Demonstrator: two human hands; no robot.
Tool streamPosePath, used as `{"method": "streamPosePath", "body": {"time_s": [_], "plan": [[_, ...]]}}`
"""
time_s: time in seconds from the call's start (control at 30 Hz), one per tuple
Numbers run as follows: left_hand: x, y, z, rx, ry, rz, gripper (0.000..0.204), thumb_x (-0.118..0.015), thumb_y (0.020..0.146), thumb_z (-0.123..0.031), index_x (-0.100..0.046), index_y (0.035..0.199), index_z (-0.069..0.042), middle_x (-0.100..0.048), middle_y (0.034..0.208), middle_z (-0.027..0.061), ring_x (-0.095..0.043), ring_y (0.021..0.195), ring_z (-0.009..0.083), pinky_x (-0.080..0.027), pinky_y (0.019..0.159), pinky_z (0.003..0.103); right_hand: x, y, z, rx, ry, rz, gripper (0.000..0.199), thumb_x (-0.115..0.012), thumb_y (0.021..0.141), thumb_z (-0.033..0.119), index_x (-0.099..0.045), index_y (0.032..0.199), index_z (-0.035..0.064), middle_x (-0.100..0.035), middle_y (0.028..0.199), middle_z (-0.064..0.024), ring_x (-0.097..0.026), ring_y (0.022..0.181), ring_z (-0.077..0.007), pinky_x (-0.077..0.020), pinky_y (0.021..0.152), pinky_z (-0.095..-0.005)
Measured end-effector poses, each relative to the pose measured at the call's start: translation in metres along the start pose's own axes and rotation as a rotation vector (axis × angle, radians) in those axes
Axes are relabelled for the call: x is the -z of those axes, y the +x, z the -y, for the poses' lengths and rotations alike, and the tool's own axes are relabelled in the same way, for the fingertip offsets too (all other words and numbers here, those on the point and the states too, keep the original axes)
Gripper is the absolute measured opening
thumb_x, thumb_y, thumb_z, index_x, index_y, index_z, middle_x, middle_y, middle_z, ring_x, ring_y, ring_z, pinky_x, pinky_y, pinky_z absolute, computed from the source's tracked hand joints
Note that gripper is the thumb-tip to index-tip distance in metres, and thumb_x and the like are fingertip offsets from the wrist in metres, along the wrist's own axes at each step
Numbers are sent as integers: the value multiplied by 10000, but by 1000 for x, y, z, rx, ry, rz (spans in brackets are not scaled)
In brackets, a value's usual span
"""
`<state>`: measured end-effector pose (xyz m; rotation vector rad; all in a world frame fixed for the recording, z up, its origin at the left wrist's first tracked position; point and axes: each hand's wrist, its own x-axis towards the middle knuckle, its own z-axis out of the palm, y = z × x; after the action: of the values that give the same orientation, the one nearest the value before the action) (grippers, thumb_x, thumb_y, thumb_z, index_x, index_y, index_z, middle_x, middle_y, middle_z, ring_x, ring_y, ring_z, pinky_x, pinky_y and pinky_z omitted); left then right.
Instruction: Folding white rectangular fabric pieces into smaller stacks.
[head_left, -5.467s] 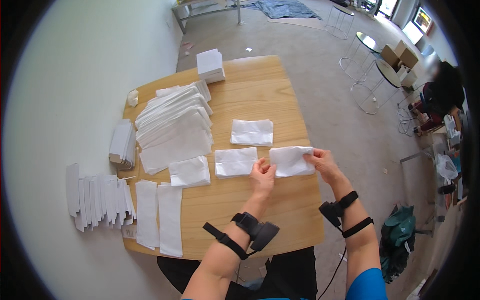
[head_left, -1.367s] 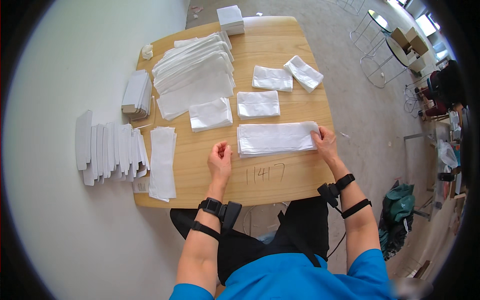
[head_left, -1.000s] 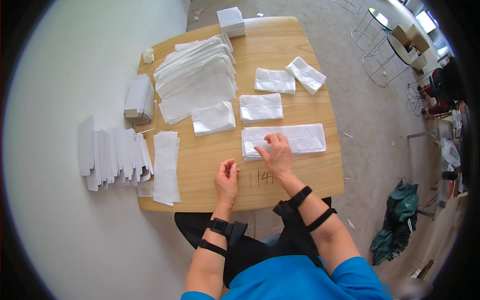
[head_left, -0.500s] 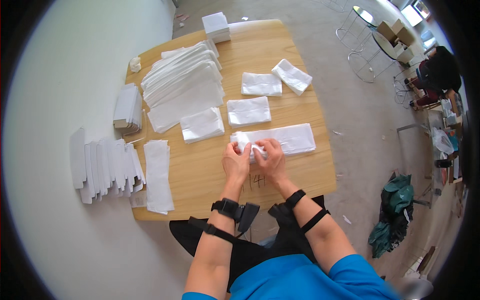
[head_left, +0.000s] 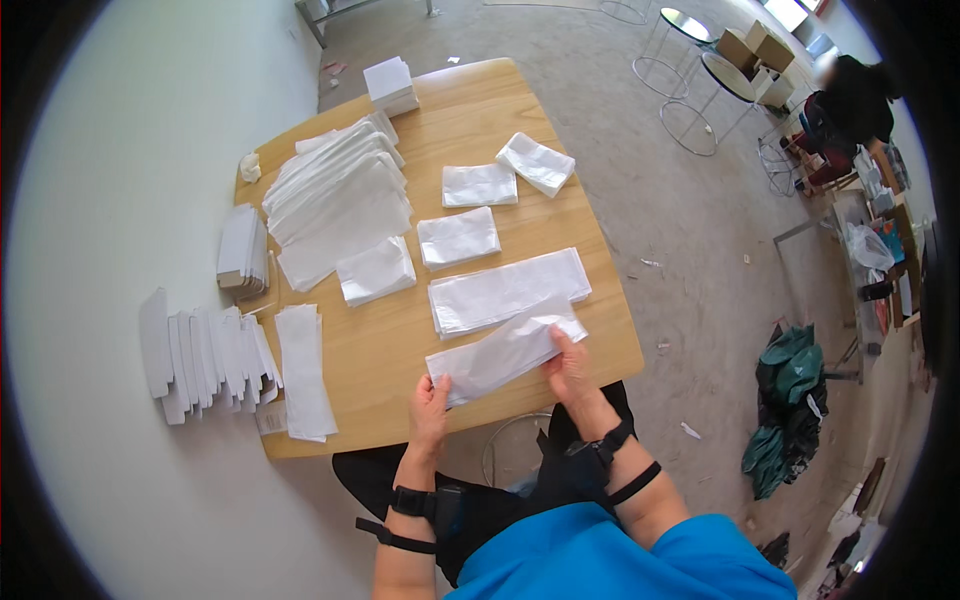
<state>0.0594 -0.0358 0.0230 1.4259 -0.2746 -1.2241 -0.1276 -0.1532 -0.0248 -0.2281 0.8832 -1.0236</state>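
Note:
A long strip of thin white sheets point(head_left: 495, 355) is held between my two hands near the table's front edge, tilted up toward the right. My left hand point(head_left: 430, 408) pinches its left end. At the other end my right hand point(head_left: 570, 370) grips the strip, thumb on top, where the sheets crease. Just beyond lies a flat stack of long white sheets point(head_left: 510, 290), which the strip partly overlaps. Farther back rest several folded white bundles, one in the middle point(head_left: 459, 237) and another at the far right point(head_left: 537, 164).
A fanned pile of white sheets point(head_left: 340, 200) covers the table's left half. White card boxes point(head_left: 210, 355) stand along the left wall, and a white block point(head_left: 391, 86) sits at the far edge. Right of the wooden table point(head_left: 600, 345), green bags point(head_left: 785, 400) lie on the floor; a person point(head_left: 850, 110) sits beyond.
My hands have come apart and nearer to me, lifting the long strip off the stack and stretching it between them. The view has shifted slightly.

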Motion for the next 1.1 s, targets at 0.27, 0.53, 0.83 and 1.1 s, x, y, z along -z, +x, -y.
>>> {"method": "streamPosePath", "body": {"time_s": [0.27,0.53,0.83,1.1], "plan": [[32,15,33,-89,533,-152,211,-600,950,-199,-615,943,11,-657,825,39,-561,729,58,-462,639,246,36,-16,56,67,-891,-135,236,-633,923,213,-643,1023,0,-671,868,-40,-640,765,-106,-541,640,-248],[15,-2,13,-424,862,-342,212,-594,939,-196,-617,982,11,-632,813,66,-565,675,132,-462,625,284,26,-14,66,-8,-1004,-206,241,-675,865,212,-684,906,-26,-689,769,-60,-655,612,-125,-543,527,-255],[-87,-22,39,-291,657,-16,204,-600,927,-193,-652,1009,-14,-636,867,100,-601,727,165,-484,659,299,44,-5,60,59,-1070,-101,185,-683,854,155,-685,842,-29,-667,727,-54,-636,598,-117,-524,534,-238],[-125,11,73,-85,522,-46,331,-655,884,-336,-685,1019,-36,-689,899,87,-649,807,178,-508,732,308,46,-18,50,207,-1091,-40,194,-725,814,183,-706,814,-10,-682,675,-47,-621,599,-87,-488,566,-243]]}}
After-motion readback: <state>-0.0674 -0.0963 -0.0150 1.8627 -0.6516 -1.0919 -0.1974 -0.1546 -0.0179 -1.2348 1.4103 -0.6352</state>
